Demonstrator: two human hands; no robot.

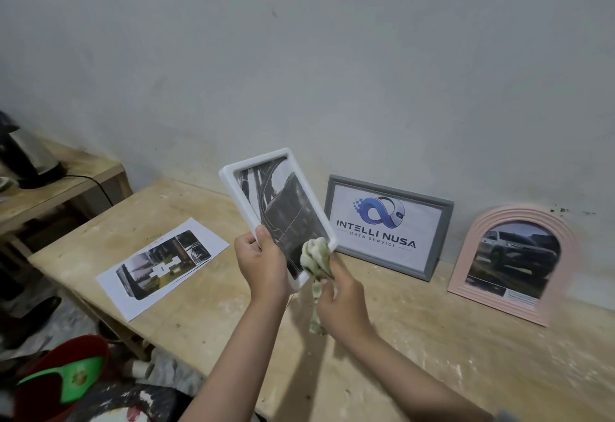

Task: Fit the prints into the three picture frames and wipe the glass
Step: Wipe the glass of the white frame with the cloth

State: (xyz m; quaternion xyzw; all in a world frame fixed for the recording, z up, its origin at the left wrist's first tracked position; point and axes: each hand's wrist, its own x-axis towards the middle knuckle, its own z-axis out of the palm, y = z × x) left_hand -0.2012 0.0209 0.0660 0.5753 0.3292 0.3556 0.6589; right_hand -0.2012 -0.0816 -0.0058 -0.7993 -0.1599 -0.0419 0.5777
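While the left hand (258, 260) grips the white frame (278, 215) up off the table (382, 338), the right hand (339, 305) pinches a rag (314, 258) on its glass.
Grey frame (389, 225) and pink arched frame (514, 263) lean on the wall, a loose print (163, 263) lies flat at left.

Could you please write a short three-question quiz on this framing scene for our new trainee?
1. True or false: the grey rectangular picture frame with the logo print lies flat on the wooden table.
2. Which hand presses the pale green cloth against the glass? A) left hand B) right hand
3. Fill in: the loose paper print lies to the ____ of the white rectangular picture frame.

Key:
1. False; it stands against the wall, as does the pink arched picture frame.
2. B; the left hand grips the white frame's edge.
3. Left.
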